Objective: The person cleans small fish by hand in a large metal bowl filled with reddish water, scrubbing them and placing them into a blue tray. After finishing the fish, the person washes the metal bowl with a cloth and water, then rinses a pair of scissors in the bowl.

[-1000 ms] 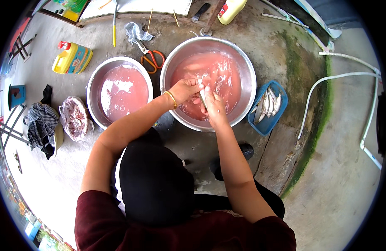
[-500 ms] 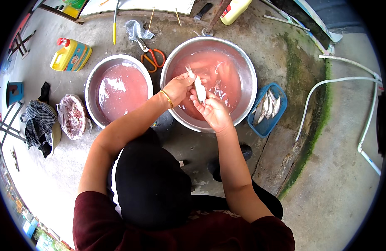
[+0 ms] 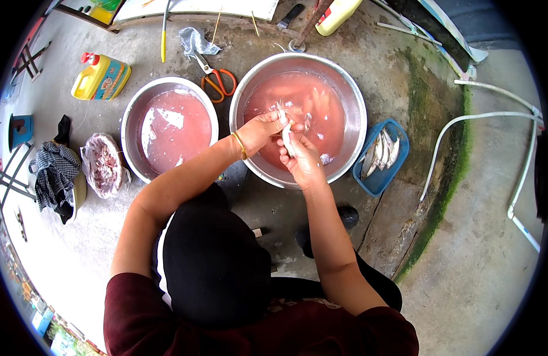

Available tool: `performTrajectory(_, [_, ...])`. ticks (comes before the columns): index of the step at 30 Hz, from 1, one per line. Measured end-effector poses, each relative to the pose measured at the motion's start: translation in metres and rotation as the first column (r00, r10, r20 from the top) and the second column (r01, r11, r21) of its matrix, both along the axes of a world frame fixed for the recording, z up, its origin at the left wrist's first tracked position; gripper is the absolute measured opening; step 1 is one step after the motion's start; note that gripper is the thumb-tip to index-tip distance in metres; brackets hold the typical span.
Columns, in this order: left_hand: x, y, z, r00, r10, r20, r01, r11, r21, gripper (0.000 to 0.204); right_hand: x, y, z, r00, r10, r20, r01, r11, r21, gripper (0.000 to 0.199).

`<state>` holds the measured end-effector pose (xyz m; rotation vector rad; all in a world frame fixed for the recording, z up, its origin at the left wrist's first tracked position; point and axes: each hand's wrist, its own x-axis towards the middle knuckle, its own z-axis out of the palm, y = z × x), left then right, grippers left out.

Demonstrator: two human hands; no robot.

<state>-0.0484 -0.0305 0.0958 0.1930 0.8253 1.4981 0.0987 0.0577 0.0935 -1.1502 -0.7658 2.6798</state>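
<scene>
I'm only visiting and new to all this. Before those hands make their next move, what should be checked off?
1. Fish held: ok, the left hand and right hand are both on it.
2. Fish above the big basin: ok.
3. Whole fish in sight: not ok, fingers cover part of it.
4. Bottom of the basin visible: not ok, the pink water is cloudy.
5. Scissors out of the hands: ok, on the ground.
6. Firmness of grip: cannot tell.
</scene>
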Motion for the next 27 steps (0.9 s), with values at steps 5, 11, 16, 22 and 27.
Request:
performTrajectory(5, [0.006, -0.003, -0.024, 0.998, -0.026, -0.06, 0.02, 0.996, -0.092, 0.021, 0.003, 0.002, -0.006, 0.994, 0.058, 0.09, -0.059, 0.998, 0.019, 0.025])
performTrajectory(11, [0.002, -0.009, -0.048, 0.925, -0.241, -0.294, 0.043, 0.835, -0.549, 0.04, 0.032, 0.038, -0.083, 0.753, -0.213, 0.623, -0.546, 0.327, 0.772, 0.015])
performTrajectory(16, [0.01, -0.009, -0.058, 0.483, -0.467, -0.741, 0.049, 0.859, -0.509, 0.049, 0.041, 0.022, -0.107, 0.709, -0.017, 0.705, -0.638, -0.44, 0.632, 0.021])
performTrajectory(22, [0.027, -0.013, -0.056, -0.298, -0.306, -0.904, -0.043, 0.95, -0.308, 0.05, -0.001, 0.007, -0.027, 0.913, -0.051, 0.405, -0.405, -0.247, 0.881, 0.015])
performTrajectory(27, [0.013, 0.004, -0.029, -0.488, -0.4, -0.776, 0.054, 0.873, -0.484, 0.028, 0.002, 0.004, -0.008, 0.939, -0.059, 0.338, -0.329, 0.129, 0.935, 0.013])
